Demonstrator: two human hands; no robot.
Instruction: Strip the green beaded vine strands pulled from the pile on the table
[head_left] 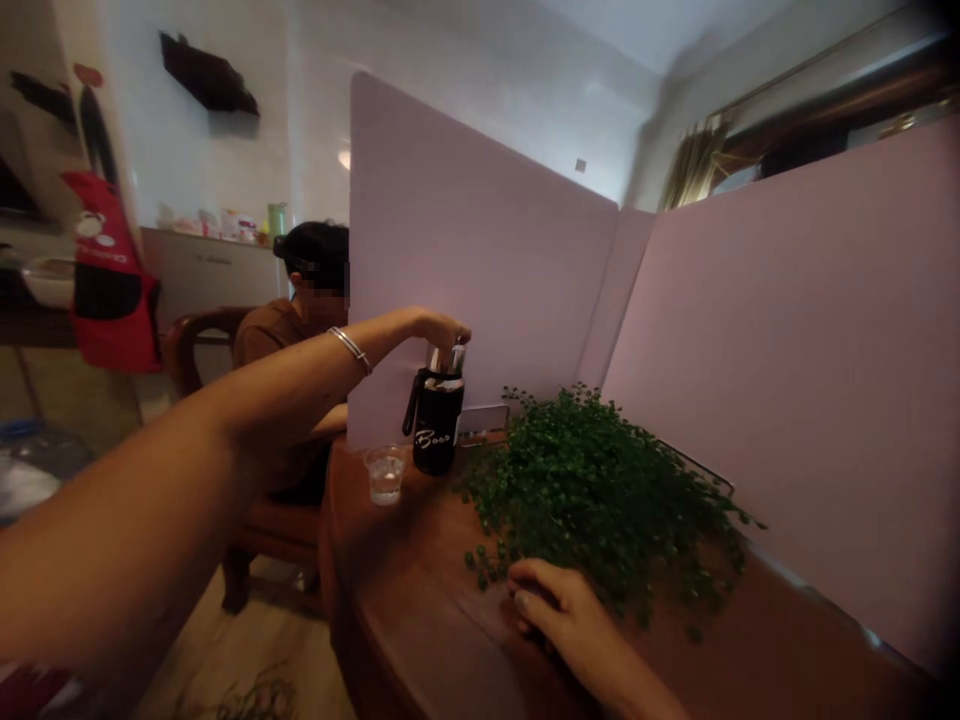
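My left hand reaches far forward, its fingers closed from above around the silver lid of a black thermos flask. The flask stands upright on the table and has a dark carry strap and white lettering. Just left of it is a clear plastic cup with what looks like water in it. My right hand rests near the front of a bushy green plant, fingers loosely curled, with nothing visible between thumb and forefinger. The undersides of those fingers are hidden.
The round-edged wooden table carries these things. Pinkish divider panels stand upright on it behind the flask and along the right. Beyond the left panel a person sits on a wooden chair. A red apron hangs far left.
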